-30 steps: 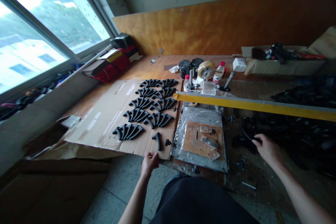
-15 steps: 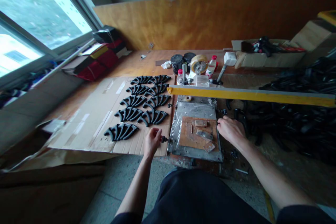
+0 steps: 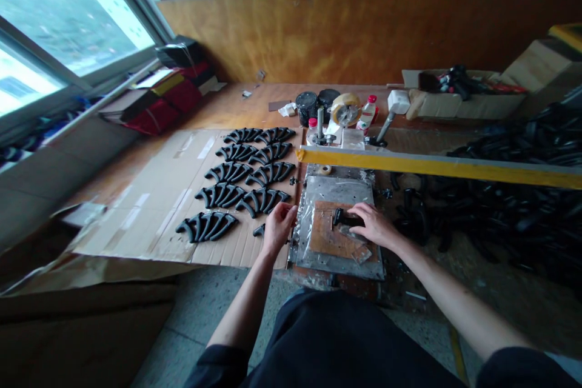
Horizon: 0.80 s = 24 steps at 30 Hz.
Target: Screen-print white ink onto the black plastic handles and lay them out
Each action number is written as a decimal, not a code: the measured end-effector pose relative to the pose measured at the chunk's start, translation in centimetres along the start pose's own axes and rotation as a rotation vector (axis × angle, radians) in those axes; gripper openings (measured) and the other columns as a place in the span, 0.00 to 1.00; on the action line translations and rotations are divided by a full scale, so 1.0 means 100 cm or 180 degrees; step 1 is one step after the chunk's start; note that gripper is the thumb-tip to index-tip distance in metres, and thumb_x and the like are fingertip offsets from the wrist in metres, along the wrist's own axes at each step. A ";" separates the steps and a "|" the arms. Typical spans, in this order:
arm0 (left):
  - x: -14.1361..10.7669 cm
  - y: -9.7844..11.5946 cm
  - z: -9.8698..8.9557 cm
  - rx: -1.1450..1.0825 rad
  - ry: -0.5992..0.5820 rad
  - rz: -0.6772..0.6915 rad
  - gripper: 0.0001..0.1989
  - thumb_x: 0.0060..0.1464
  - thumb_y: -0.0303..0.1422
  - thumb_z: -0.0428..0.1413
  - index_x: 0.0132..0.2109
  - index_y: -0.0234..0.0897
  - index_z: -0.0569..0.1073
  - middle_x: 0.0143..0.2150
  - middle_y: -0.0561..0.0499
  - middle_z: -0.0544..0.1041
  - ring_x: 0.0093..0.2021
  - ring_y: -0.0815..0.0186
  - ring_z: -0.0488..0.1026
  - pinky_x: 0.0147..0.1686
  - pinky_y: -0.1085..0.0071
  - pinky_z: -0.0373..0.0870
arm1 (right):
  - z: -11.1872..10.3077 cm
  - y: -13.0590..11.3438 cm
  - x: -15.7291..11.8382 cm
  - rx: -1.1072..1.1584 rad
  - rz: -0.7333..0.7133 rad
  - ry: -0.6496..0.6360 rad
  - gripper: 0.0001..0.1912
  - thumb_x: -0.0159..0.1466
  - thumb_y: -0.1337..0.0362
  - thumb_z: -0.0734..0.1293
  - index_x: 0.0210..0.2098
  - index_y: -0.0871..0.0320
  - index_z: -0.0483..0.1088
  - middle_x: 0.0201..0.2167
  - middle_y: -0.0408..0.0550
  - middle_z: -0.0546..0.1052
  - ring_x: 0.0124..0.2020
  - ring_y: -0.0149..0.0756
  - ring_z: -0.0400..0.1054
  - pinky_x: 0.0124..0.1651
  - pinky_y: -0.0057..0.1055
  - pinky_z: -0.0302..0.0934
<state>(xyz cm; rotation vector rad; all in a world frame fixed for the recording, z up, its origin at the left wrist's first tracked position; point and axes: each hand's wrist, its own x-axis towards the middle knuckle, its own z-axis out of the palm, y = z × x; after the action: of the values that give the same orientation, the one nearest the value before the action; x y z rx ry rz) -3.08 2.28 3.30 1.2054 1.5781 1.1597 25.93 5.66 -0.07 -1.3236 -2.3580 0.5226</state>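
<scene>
Black part [image 3: 346, 219] pinched in right hand [image 3: 374, 227], board [image 3: 324, 241] below it. Left hand [image 3: 278, 228] half curled, can't tell if it's gripping anything.

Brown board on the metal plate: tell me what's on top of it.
On the brown board, a small block lies near the near right corner. The right hand holds a black part over the board; whether they touch is unclear. Hand and part cover what is beneath.
</scene>
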 end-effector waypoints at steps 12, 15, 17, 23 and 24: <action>0.008 0.023 0.014 -0.0401 -0.0276 0.0193 0.15 0.52 0.45 0.57 0.34 0.36 0.68 0.23 0.57 0.69 0.23 0.72 0.68 0.26 0.77 0.68 | 0.012 -0.007 -0.010 0.0953 0.0532 0.0645 0.17 0.69 0.63 0.52 0.47 0.55 0.69 0.44 0.51 0.73 0.47 0.39 0.68 0.53 0.39 0.61; 0.007 0.031 0.015 -0.0502 -0.0291 0.0198 0.16 0.52 0.45 0.58 0.34 0.36 0.68 0.23 0.57 0.69 0.23 0.73 0.68 0.26 0.77 0.68 | 0.010 -0.010 -0.008 0.1817 0.0977 0.0595 0.17 0.68 0.58 0.52 0.44 0.54 0.69 0.41 0.48 0.74 0.41 0.37 0.69 0.42 0.34 0.65; 0.006 0.037 0.017 -0.0533 -0.0294 0.0189 0.16 0.50 0.45 0.59 0.33 0.36 0.68 0.23 0.57 0.69 0.23 0.73 0.68 0.25 0.77 0.68 | 0.012 -0.013 -0.007 0.2222 0.1423 0.0264 0.18 0.68 0.53 0.52 0.46 0.53 0.68 0.34 0.45 0.73 0.32 0.35 0.68 0.28 0.28 0.61; 0.004 0.049 0.021 -0.0549 -0.0341 0.0200 0.18 0.49 0.47 0.60 0.33 0.36 0.68 0.22 0.56 0.70 0.22 0.72 0.69 0.25 0.76 0.68 | 0.014 -0.016 -0.007 0.1272 0.1429 -0.0175 0.11 0.66 0.55 0.60 0.42 0.54 0.66 0.33 0.44 0.74 0.31 0.34 0.68 0.31 0.28 0.59; 0.005 0.052 0.021 -0.0555 -0.0355 0.0222 0.18 0.49 0.47 0.60 0.32 0.36 0.68 0.22 0.56 0.70 0.22 0.72 0.69 0.25 0.76 0.69 | 0.014 -0.016 -0.007 0.0864 0.1199 -0.0181 0.08 0.65 0.58 0.62 0.40 0.54 0.66 0.35 0.45 0.74 0.34 0.35 0.69 0.35 0.29 0.60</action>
<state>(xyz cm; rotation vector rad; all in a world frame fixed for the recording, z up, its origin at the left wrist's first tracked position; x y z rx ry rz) -0.01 3.78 7.77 1.1962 1.3329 1.2261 24.40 4.07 -0.54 -1.6406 -1.9920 0.9639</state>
